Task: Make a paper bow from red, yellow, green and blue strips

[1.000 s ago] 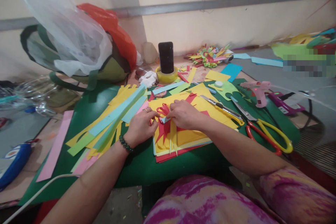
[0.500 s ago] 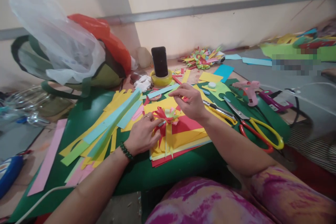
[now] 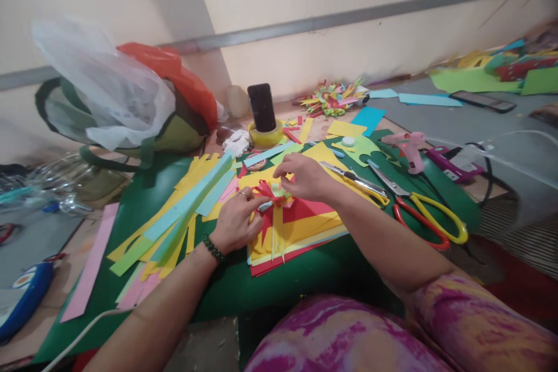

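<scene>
A small paper flower (image 3: 275,192) with red, pale green and pink loops and yellow strips lies on a stack of yellow and red paper (image 3: 309,222). My left hand (image 3: 238,218), wearing a ring and a dark green bead bracelet, holds the flower's left side, index finger stretched onto it beside a light blue bit. Over its right edge, my right hand (image 3: 300,177) is bent, thumb and index finger a little apart. Whether those fingertips touch the loops is hard to see. Two thin pale points (image 3: 279,253) stick out below the flower.
To the right lie a utility knife (image 3: 355,179), scissors (image 3: 425,212) and a pink glue gun (image 3: 407,148). Paper strips (image 3: 183,209) fan out on the left. A phone (image 3: 262,107) stands in a yellow tape roll (image 3: 265,136); a finished-looking paper cluster (image 3: 333,97) sits behind. Bags (image 3: 126,99) stand back left.
My right hand drew back from the flower, lifting up and right, then came down again over its right edge. My left hand stays at the flower's left side. The view shifted slightly.
</scene>
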The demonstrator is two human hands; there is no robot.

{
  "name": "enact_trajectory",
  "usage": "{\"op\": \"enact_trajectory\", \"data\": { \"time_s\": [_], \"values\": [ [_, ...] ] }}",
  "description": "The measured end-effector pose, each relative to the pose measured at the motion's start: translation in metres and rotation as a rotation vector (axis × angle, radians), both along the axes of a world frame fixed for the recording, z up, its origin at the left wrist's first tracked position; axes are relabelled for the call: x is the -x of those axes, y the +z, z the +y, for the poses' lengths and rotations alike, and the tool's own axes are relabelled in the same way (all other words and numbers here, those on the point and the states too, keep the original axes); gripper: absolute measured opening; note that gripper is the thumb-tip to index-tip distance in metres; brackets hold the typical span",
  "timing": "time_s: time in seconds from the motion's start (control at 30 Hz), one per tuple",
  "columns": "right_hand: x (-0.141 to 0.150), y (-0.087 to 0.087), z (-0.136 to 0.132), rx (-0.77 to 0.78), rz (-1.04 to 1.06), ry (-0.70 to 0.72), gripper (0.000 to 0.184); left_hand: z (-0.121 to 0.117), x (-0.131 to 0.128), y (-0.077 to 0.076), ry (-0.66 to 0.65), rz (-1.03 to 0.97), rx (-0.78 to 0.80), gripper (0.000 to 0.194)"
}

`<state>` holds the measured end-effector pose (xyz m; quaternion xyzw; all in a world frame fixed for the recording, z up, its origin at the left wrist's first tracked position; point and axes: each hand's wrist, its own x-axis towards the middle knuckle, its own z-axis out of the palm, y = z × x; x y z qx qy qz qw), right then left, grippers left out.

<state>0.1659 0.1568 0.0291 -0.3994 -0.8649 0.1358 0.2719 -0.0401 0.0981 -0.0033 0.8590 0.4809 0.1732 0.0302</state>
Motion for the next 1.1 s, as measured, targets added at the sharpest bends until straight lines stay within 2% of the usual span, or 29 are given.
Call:
{"op": "enact_trajectory", "data": {
  "time_s": [0.13, 0.2, 0.3, 0.4, 0.5, 0.57, 0.7, 0.83, 1.1],
  "values": [
    [0.0, 0.0, -0.001, 0.008, 0.025, -0.006, 0.023, 0.0, 0.011, 0.0, 0.051, -0.25, -0.126, 0.035],
    [0.002, 0.0, -0.003, 0.024, 0.033, -0.015, 0.025, 0.001, 0.014, 0.002, 0.068, -0.299, -0.165, 0.031],
    [0.006, -0.001, -0.005, 0.036, -0.064, 0.029, 0.024, 0.002, 0.016, 0.002, 0.065, -0.286, -0.171, 0.027],
    [0.01, -0.002, -0.008, 0.022, -0.256, 0.089, 0.018, 0.006, 0.018, 0.001, 0.088, -0.281, -0.19, 0.025],
    [0.011, 0.0, -0.011, 0.028, -0.432, 0.115, 0.021, 0.009, 0.02, -0.004, 0.104, -0.3, -0.211, 0.026],
    [0.011, 0.003, -0.011, 0.055, -0.503, 0.12, 0.023, 0.011, 0.021, -0.009, 0.071, -0.319, -0.202, 0.029],
    [0.01, 0.004, -0.01, 0.12, -0.565, 0.148, 0.02, 0.013, 0.021, -0.016, -0.006, -0.301, -0.152, 0.035],
    [0.014, 0.0, -0.009, 0.11, -0.565, 0.172, 0.031, 0.013, 0.019, -0.017, -0.021, -0.254, -0.12, 0.036],
    [0.023, 0.002, -0.014, 0.119, -0.676, 0.141, 0.031, 0.012, 0.019, -0.015, -0.018, -0.28, -0.13, 0.036]
  ]
}}
